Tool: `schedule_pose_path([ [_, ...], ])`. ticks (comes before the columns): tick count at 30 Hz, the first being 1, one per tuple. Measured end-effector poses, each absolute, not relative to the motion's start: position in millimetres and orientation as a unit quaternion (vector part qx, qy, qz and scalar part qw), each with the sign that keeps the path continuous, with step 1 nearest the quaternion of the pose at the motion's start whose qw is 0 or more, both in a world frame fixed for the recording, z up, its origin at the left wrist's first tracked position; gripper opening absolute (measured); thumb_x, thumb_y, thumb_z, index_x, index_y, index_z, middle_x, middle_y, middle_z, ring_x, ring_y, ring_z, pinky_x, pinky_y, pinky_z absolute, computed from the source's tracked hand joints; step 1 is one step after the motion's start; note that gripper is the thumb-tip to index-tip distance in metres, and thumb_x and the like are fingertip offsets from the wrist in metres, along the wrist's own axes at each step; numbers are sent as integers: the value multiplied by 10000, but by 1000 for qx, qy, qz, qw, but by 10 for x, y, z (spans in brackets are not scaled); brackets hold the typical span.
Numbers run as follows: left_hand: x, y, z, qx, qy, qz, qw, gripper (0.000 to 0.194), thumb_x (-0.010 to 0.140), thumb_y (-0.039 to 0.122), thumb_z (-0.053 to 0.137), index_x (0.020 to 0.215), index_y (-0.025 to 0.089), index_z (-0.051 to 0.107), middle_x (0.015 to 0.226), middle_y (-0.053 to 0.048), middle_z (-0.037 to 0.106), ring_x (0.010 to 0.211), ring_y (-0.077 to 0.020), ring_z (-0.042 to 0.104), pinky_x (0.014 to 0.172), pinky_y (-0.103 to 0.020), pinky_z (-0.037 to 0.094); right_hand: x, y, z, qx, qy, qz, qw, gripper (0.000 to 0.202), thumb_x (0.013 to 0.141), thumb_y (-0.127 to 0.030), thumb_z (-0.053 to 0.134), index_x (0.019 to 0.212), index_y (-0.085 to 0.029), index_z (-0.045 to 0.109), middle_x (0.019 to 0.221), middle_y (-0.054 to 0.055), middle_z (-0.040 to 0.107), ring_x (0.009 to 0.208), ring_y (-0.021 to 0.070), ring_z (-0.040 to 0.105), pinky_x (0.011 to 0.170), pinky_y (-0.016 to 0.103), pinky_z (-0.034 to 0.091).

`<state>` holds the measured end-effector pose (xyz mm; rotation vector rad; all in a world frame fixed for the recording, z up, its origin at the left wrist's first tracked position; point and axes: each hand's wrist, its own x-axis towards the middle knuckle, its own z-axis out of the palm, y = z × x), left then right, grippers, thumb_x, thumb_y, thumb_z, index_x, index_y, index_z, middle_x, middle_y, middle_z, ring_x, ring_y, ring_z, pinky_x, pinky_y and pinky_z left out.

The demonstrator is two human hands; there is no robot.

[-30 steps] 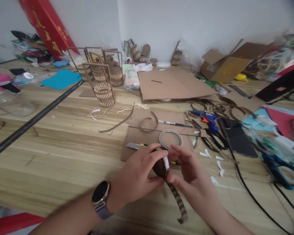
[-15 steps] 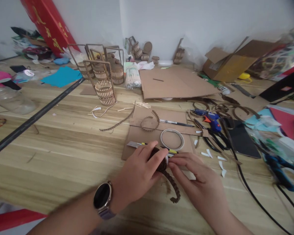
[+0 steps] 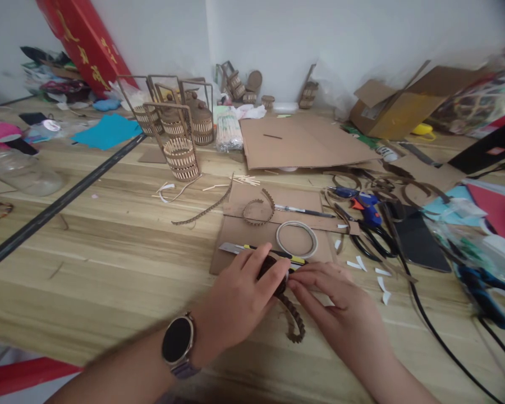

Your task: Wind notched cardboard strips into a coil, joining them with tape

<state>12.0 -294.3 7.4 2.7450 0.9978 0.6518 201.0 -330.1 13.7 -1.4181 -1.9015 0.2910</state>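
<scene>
My left hand [image 3: 238, 297], a watch on its wrist, is closed around a dark brown round piece [image 3: 267, 267], mostly hidden by the fingers. From its underside a notched brown strip [image 3: 297, 318] curls down with its end loose. On the right side of the round piece, my right hand [image 3: 340, 303] pinches its thumb and fingers together at the edge, by a small patch of white. What lies between those fingertips is too small to make out. Just beyond the hands lies a utility knife [image 3: 232, 248] with its blade out, beside a roll of tape [image 3: 279, 241].
Notched strips [image 3: 208, 210] and a pen [image 3: 303, 211] lie ahead, the pen on cardboard [image 3: 235, 230]. To the right are scissors [image 3: 379, 240], a glue gun [image 3: 368, 209], a phone [image 3: 421, 238] and white paper scraps [image 3: 382, 283]. Small slatted baskets [image 3: 180, 160] stand at the back left.
The loose end of the notched strip has swung slightly left and curled inward. Both hands stay nearly where they were, against the round piece.
</scene>
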Motion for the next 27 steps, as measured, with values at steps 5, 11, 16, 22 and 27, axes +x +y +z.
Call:
schedule_pose_path([
  [5, 122, -2947, 73, 919, 326, 211, 69, 510, 867, 130, 610, 1332, 167, 404, 1361, -214, 515, 1160, -349, 587, 930, -516, 538, 2000, -3308, 126, -537, -758, 103, 357, 147, 911, -219, 565, 808, -247, 666, 784, 17, 737, 713, 198, 671, 695, 370, 420],
  [11, 127, -2964, 67, 923, 327, 191, 65, 508, 890, 153, 588, 1358, 165, 389, 1390, -219, 501, 1187, -347, 580, 947, -508, 534, 2000, -3320, 106, -534, -773, 83, 332, 137, 918, -194, 545, 841, -242, 647, 823, 14, 739, 726, 189, 663, 720, 370, 389],
  [16, 126, -2964, 63, 924, 324, 192, 58, 508, 891, 161, 588, 1356, 167, 384, 1382, -215, 514, 1176, -341, 591, 939, -507, 540, 1995, -3315, 118, -517, -790, 58, 326, 143, 930, -172, 524, 847, -232, 622, 826, 14, 735, 721, 179, 656, 730, 365, 368],
  [22, 136, -2964, 85, 920, 329, 197, 80, 538, 847, 130, 638, 1331, 160, 405, 1383, -216, 511, 1181, -351, 585, 951, -507, 537, 1991, -3308, 104, -506, -799, 20, 324, 127, 928, -142, 521, 860, -225, 590, 807, 4, 714, 718, 177, 646, 772, 367, 341],
  [27, 133, -2964, 94, 910, 328, 221, 122, 559, 816, 109, 661, 1317, 188, 426, 1379, -180, 518, 1202, -338, 569, 971, -508, 525, 1998, -3297, 97, -524, -775, 59, 347, 134, 917, -153, 526, 822, -234, 577, 775, 2, 698, 701, 184, 629, 749, 354, 368],
])
